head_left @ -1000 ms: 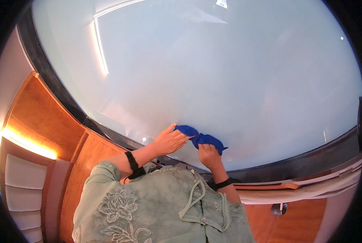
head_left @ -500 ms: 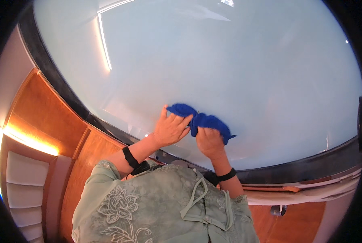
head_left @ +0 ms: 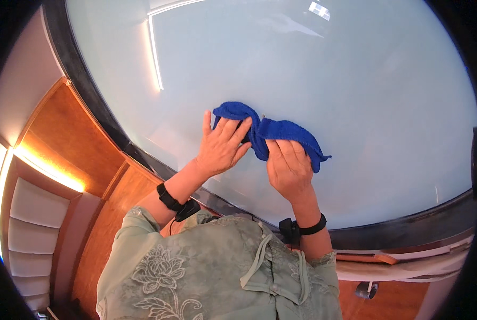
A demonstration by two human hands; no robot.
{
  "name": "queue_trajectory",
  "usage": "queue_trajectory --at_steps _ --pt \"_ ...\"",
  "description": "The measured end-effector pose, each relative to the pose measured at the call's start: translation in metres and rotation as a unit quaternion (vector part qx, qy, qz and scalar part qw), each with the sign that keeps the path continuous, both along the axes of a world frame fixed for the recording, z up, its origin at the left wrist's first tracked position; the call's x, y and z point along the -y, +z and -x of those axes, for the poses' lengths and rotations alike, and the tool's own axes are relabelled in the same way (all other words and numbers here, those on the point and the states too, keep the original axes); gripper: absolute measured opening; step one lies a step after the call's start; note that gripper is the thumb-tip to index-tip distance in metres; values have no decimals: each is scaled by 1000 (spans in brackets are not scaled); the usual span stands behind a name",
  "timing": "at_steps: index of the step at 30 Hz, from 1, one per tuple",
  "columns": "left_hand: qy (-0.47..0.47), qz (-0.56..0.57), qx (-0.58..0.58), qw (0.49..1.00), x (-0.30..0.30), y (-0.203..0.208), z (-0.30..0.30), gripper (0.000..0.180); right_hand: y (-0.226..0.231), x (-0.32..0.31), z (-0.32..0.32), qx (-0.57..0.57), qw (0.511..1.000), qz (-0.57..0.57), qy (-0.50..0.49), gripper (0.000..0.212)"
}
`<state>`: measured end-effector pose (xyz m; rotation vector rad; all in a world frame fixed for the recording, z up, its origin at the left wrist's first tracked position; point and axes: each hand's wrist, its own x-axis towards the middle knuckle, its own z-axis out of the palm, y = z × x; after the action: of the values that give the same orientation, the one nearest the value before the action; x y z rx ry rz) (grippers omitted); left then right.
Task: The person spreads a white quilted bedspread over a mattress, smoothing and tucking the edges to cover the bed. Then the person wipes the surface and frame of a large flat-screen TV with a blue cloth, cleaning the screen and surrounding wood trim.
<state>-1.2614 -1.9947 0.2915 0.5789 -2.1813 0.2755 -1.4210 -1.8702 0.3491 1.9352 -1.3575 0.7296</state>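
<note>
A blue cloth (head_left: pixel 289 130), bunched and twisted in its middle, lies on a large pale glossy surface (head_left: pixel 377 122). My left hand (head_left: pixel 221 144) presses on the cloth's left part with fingers spread; its little finger sticks out past the cloth and its thumb points toward the twist. My right hand (head_left: pixel 290 170) is closed on the right part, the fingertips hidden in the cloth's fold. A loose corner of the cloth trails to the right of that hand. Both wrists carry black straps.
A dark rim (head_left: pixel 409 229) borders the glossy surface along its left and near sides. Light strips and a bright window patch reflect in it. To the left are an orange-brown wood panel (head_left: pixel 67 144) and white padded panels (head_left: pixel 35 218). A dark cylindrical object (head_left: pixel 366 290) sits low at the right.
Both hands and the blue cloth have moved farther out over the glossy surface, the right hand also slightly rightward. The view has shifted a little.
</note>
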Motion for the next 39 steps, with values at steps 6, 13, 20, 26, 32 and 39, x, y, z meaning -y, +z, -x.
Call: queue_trajectory --at_steps 6,13,20,26,32,39 --pt "26 -52 71 996 -4 -72 -1 56 -90 6 13 -35 992 -111 38 35" --pt "13 -91 149 985 -11 -110 -41 59 -102 -1 5 -86 990 -95 56 35" --pt "66 -52 -74 994 36 -33 -33 70 -9 54 -41 -50 995 -47 78 35" --pt "48 -116 59 990 22 -97 -32 64 -88 42 -22 -147 985 -82 48 33" --pt "-42 -164 156 973 11 -142 -64 64 -115 24 -18 -92 976 -184 67 33" --pt "51 -74 -114 989 85 -38 -70 74 -11 101 -74 -113 990 -81 26 39"
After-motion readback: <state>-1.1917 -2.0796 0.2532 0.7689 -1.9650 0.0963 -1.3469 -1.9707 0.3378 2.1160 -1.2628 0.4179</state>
